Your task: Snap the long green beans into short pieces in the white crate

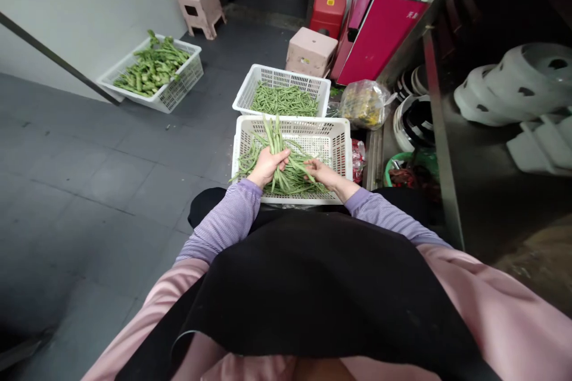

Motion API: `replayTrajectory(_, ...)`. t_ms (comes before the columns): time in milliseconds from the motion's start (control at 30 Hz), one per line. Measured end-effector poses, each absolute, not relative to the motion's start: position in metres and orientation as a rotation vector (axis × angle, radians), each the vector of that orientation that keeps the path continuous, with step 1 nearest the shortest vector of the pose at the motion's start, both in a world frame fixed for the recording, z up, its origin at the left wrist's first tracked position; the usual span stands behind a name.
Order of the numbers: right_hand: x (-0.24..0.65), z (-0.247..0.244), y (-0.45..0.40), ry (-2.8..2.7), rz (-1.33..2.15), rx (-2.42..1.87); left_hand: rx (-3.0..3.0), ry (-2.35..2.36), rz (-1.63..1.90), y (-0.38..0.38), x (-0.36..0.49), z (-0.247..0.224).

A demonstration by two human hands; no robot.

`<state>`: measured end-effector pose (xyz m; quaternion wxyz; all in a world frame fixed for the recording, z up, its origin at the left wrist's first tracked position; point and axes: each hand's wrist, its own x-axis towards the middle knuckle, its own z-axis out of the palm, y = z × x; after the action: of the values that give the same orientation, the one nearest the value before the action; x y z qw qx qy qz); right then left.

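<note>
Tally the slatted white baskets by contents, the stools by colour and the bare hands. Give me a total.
Baskets of beans: 2
Basket of thicker greens: 1
Pink stools: 2
Red stool: 1
Bare hands: 2
Total: 8

beans (292, 183) in near bskt (343, 158); 2nd bskt (290, 74) w/ more beans (286, 100) just behind; bag (365, 104) to its R
</note>
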<state>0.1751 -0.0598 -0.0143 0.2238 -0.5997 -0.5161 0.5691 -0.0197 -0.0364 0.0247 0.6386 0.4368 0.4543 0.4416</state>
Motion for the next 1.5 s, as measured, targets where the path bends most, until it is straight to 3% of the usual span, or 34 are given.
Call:
replayTrajectory(100,0.164,0.009,-0.054,-1.084,2.097,-1.274,0.938,0.991,0.988,-0.031,-0.020,0.016)
replayTrajectory(200,0.156,0.024,-0.057,-0.964,2.278,-1.139,0.896,0.999,1.029,-0.029,-0.021,0.012)
replayTrajectory(633,0.151,0.023,-0.091,-0.840,2.340,-1.247,0.731,1.143,1.101,-0.039,-0.036,0.009)
replayTrajectory(867,0.155,0.016,-0.098,-0.833,2.208,-1.281,0.595,1.096,1.066,-0.037,-0.042,0.005)
replayTrajectory(1267,0.164,-0.017,-0.060,-0.337,1.557,-1.469,1.232,1.183,0.665,-0.083,-0.010,0.006)
replayTrajectory(1500,0.138,-0.014,-0.086,-0.563,2.105,-1.451,1.319,1.388,0.622,-0.075,-0.006,-0.014)
